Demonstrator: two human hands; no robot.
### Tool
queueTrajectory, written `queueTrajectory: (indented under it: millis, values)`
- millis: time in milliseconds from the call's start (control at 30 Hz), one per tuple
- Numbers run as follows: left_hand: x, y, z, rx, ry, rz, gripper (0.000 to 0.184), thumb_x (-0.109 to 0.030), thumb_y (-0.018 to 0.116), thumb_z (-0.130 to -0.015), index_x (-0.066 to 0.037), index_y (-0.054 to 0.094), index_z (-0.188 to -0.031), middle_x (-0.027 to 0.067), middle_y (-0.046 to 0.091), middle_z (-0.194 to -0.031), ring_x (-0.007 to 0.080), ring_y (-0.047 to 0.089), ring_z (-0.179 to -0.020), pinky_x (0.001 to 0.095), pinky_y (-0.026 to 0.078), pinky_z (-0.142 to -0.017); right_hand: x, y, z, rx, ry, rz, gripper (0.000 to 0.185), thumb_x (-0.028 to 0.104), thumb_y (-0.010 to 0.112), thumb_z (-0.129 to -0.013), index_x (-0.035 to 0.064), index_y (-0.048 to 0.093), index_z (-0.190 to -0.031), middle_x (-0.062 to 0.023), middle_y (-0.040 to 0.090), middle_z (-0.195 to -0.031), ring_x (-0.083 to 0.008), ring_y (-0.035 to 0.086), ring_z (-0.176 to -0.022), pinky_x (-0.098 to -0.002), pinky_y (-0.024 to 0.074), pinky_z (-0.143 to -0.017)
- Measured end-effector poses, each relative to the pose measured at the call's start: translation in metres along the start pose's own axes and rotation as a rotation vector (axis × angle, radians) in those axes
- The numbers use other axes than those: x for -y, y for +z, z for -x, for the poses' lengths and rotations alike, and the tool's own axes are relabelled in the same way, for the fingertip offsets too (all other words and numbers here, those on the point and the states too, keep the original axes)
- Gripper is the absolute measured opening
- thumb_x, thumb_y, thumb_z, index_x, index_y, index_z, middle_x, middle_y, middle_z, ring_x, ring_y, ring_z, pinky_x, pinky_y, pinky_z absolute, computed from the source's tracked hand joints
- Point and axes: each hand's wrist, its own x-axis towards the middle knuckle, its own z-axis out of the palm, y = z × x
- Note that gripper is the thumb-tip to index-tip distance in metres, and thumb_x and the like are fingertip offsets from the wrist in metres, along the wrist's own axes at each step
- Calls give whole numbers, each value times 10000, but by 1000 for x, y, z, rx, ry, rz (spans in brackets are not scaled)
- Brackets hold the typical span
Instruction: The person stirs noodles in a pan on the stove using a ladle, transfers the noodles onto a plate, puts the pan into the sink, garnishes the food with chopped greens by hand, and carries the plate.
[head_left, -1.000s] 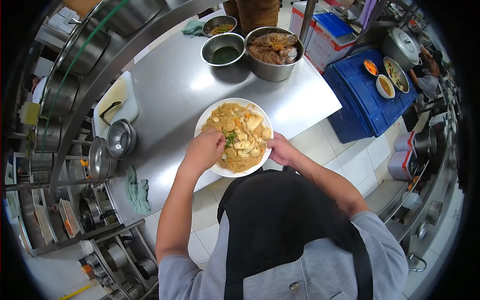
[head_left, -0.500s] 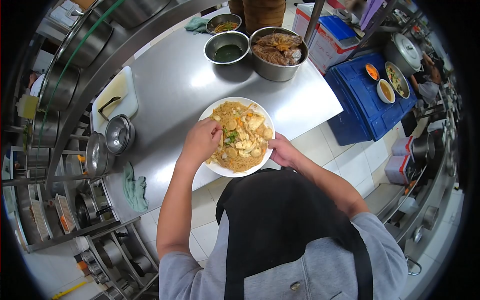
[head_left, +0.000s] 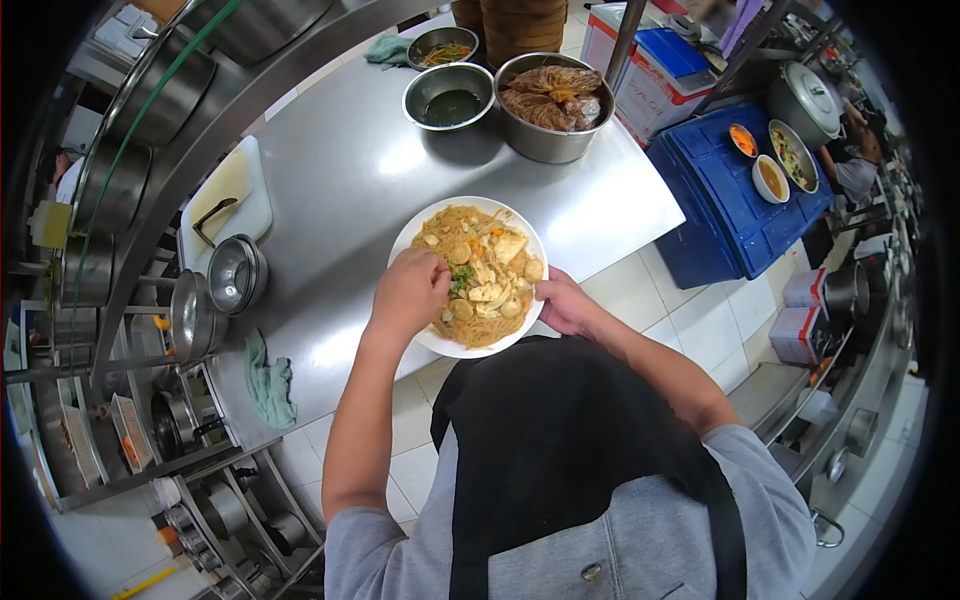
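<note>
A round white plate (head_left: 408,232) is heaped with brown noodles (head_left: 488,332), pale round slices and chunks, orange shreds and a small patch of chopped greens (head_left: 461,277). My left hand (head_left: 412,288) is over the plate's left part, fingers bunched downward beside the greens; whatever is between the fingertips is too small to name. On the right, my right hand (head_left: 566,303) grips the plate's rim, fingers mostly hidden under it. The plate is over the near edge of the steel table (head_left: 330,200).
At the table's back stand a bowl of dark liquid (head_left: 450,97), a pot of bagged noodles (head_left: 553,100) and a smaller bowl (head_left: 442,47). Left are a cutting board (head_left: 250,195), steel bowls (head_left: 235,275) and a green cloth (head_left: 268,378). A blue cooler (head_left: 700,215) is right.
Over the last half second, my left hand and the plate have shifted slightly left. My right hand has kept its grip on the rim.
</note>
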Motion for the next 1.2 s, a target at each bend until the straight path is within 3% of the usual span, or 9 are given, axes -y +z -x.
queueTrajectory:
  millis: [233,333,433,567,633,733,833,967,1200]
  values:
    - [6,-17,-2,-8,-142,306,101,-89,653,-862,-2,681,-904,104,639,-862,240,618,-776,345,497,-724,2,4,1,-4,8,14,653,-89,463,-822,-31,345,-1461,-195,479,-1421,-326,513,-1308,-467,471,-1085]
    - [1,-21,-3,82,-197,277,120,-93,653,-869,3,693,-929,103,643,-873,230,616,-765,343,496,-720,2,4,1,-3,6,9,666,-94,459,-813,-28,341,-1466,-194,475,-1427,-326,507,-1314,-467,467,-1089]
    - [2,-18,-5,27,-109,275,135,-117,637,-859,-7,694,-911,130,657,-885,297,643,-855,395,512,-758,4,6,3,2,1,8,682,-99,451,-802,-23,338,-1470,-191,471,-1432,-326,501,-1320,-469,458,-1097]
    - [5,-18,-9,5,-80,255,161,-140,632,-868,-13,704,-936,129,661,-893,301,648,-866,398,513,-770,3,5,2,-9,6,8,693,-95,446,-795,-15,336,-1475,-188,462,-1442,-326,490,-1331,-474,443,-1109]
    - [2,-22,-11,6,-110,217,161,-128,667,-864,-5,706,-959,119,647,-884,258,634,-789,360,499,-734,2,3,1,-5,2,5,693,-93,446,-796,-12,336,-1476,-186,460,-1445,-325,486,-1335,-475,438,-1113]
    - [-6,-32,-14,53,-213,171,154,-139,670,-861,-6,696,-934,121,647,-889,277,637,-814,370,503,-755,2,4,2,4,-3,7,693,-88,450,-802,-6,333,-1480,-182,458,-1447,-323,479,-1341,-473,436,-1114]
    - [1,-26,-14,-24,-34,131,127,-131,670,-856,-10,679,-896,118,640,-874,289,634,-831,379,505,-770,0,6,3,10,-18,-6,702,-86,459,-802,-1,328,-1487,-179,458,-1450,-321,474,-1346,-468,433,-1115]
    - [-2,-28,-14,61,-113,106,118,-131,663,-860,-18,670,-894,113,636,-878,292,635,-857,384,506,-780,-3,9,6,-15,-89,14,684,-69,469,-810,-2,300,-1469,-189,446,-1428,-331,480,-1331,-493,454,-1087]
    - [2,-9,-6,-51,0,43,137,-150,678,-856,-53,669,-952,91,633,-952,286,621,-940,412,511,-797,-6,4,3,-12,-138,-39,676,-45,486,-812,16,274,-1451,-210,420,-1400,-363,483,-1306,-548,477,-1047]
